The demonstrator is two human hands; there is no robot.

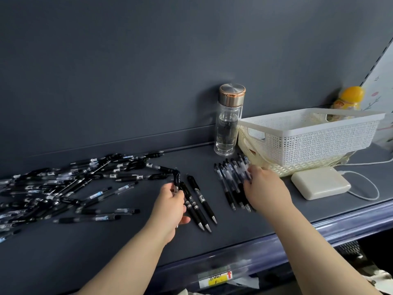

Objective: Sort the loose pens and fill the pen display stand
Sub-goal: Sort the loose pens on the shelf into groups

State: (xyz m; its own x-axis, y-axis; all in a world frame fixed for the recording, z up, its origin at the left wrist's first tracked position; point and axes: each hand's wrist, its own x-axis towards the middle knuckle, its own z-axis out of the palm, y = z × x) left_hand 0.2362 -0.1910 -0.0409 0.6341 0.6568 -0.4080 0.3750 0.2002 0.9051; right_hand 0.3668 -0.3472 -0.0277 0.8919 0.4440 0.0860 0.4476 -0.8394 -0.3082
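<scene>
Sorting pens on shelf (234,226).
Grips one pen (176,178) in curled left hand (172,206), beside a row of three (198,202); lays right hand (265,189) over a second row (228,179), hold unclear. With pile (63,188) spread far left, basket (308,143) just beside second row, bottle (228,126) behind, power bank (320,185) right.

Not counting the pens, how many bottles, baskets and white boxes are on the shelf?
Bottles: 2 (clear glass bottle with metal lid, yellow-capped plastic bottle)
Baskets: 2 (white lattice plastic basket stacked in cream lattice plastic basket)
White rectangular power bank: 1
Total: 5
</scene>
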